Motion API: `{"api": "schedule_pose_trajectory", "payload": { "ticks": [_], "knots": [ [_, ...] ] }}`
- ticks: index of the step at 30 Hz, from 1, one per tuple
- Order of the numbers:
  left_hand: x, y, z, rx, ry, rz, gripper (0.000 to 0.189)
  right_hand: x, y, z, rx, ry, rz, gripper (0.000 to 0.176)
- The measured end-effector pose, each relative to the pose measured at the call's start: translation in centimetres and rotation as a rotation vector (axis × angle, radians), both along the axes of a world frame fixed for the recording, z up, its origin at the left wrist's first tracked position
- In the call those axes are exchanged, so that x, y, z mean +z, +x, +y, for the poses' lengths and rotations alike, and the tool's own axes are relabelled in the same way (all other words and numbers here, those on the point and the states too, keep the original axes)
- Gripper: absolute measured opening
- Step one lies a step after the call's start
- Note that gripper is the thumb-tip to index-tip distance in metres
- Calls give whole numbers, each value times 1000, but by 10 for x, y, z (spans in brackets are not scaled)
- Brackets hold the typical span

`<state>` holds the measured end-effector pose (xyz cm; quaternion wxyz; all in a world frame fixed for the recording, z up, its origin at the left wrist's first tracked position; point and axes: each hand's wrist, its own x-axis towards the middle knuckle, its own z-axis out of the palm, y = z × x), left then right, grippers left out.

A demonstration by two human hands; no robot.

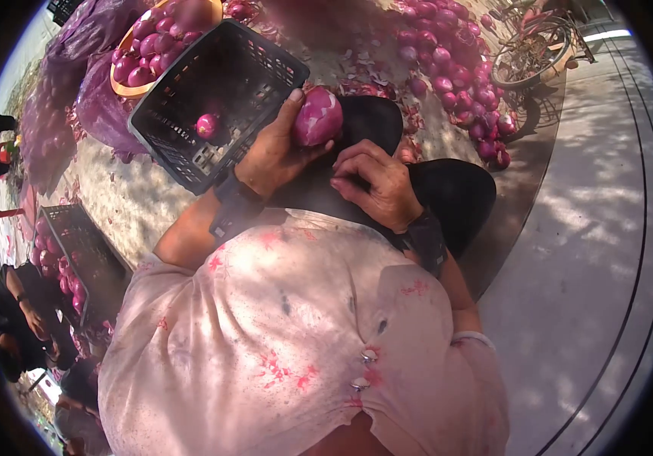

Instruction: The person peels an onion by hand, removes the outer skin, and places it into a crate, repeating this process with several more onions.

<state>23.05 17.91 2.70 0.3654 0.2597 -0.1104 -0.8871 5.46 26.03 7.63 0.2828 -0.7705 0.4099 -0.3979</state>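
Observation:
My left hand (pixel 273 156) is wrapped round a large red onion (pixel 318 116), whose skin shows pale patches. To the right of it and slightly lower, my right hand (pixel 378 182) has its fingers curled together over my lap; whether something small is pinched in them is hidden. Just left of my left hand stands a black plastic crate (pixel 182 106), tilted in view, with one small red onion (pixel 206 126) inside.
Behind the crate is an orange-rimmed basket (pixel 130 92) of onions, beside purple net bags (pixel 106 110). An onion pile (pixel 455 72) and a bicycle (pixel 535 57) are at upper right. Another crate (pixel 87 258) and people in dark clothes (pixel 26 319) are at left.

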Motion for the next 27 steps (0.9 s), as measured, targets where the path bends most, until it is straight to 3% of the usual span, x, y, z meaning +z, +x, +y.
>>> {"api": "schedule_pose_trajectory", "payload": {
  "ticks": [2, 4, 8, 9, 11, 13, 14, 15, 16, 19, 20, 21, 22, 23, 25, 27],
  "knots": [
    [1, 4, -1, 49, 20, 2, 46, 10, -12, 1, 11, 48, 79, 13],
    [4, 11, 0, 105, -16, -55, 51, 2, -29, 3, -127, 294, 13, 17],
    [-46, 54, -28, 191, -353, -219, 48, -14, -81, 11, -248, 132, -183, 18],
    [-38, 61, -31, 267, -351, -486, 42, -12, -92, 18, -331, 142, -324, 18],
    [-98, 97, -48, 443, -308, -715, 53, -5, -117, 31, -466, 140, -483, 22],
    [-178, 148, -74, 430, -367, -941, 63, -6, -147, 48, -565, 137, -599, 22],
    [-221, 175, -82, 396, -409, -1209, 66, -9, -163, 55, -632, 145, -722, 22],
    [-243, 198, -87, 240, -374, -1242, 69, -15, -180, 62, -697, 143, -765, 20],
    [-282, 218, -89, 259, -339, -1349, 66, -18, -197, 67, -717, 136, -762, 20],
    [-293, 218, -63, 178, -192, -1235, 74, -31, -249, 73, -814, 205, -1058, 12],
    [-279, 213, -52, 99, -295, -1394, 66, -36, -265, 71, -828, 201, -1057, 12],
    [-344, 254, -62, -118, -370, -1653, 55, -42, -281, 67, -799, 259, -1153, 11],
    [-366, 268, -62, -138, -431, -1606, 48, -50, -296, 60, -768, 313, -1250, 10],
    [-350, 257, -69, -240, -442, -1585, 47, -65, -323, 46, -791, 293, -1255, 10],
    [-271, 203, -75, -125, -173, -1325, 43, -99, -352, 19, -873, 508, -1327, 9],
    [-240, 176, -108, -134, -264, -1254, 39, -125, -379, -12, -912, 559, -1301, 9]
  ]
}}
